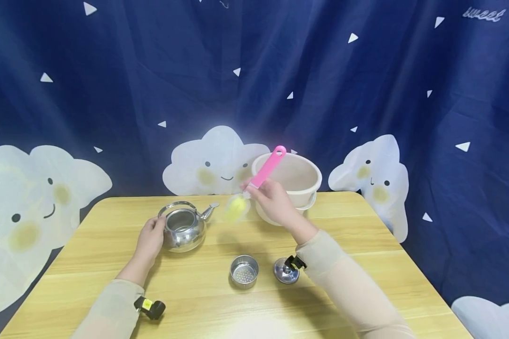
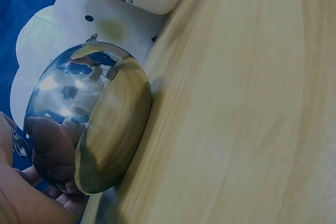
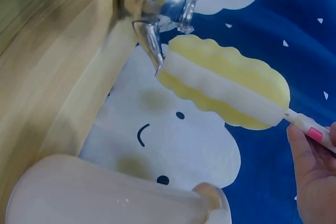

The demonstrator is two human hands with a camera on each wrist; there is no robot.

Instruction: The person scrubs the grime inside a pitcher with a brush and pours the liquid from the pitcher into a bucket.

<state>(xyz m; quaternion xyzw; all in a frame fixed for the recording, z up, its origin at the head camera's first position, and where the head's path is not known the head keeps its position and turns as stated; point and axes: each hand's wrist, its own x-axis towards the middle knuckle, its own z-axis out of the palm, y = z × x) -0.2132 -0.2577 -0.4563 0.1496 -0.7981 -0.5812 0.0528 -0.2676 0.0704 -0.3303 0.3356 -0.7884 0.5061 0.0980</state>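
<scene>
The left hand [image 1: 150,238] grips the round, shiny silver metal kettle [image 1: 184,238] near the far left corner of the light wooden desk [image 1: 195,292]; whether its partly hidden fingers also touch the handle is hard to tell. The right hand [image 1: 275,202] pinches a pink-handled brush with a yellow-and-white sponge head [image 1: 268,168], held above the far edge, between spout and white plastic tub [image 1: 308,195]. Nearer the front edge sit a perforated metal strainer cup [image 1: 244,274] and, just right, a round silver lid [image 1: 286,277].
</scene>
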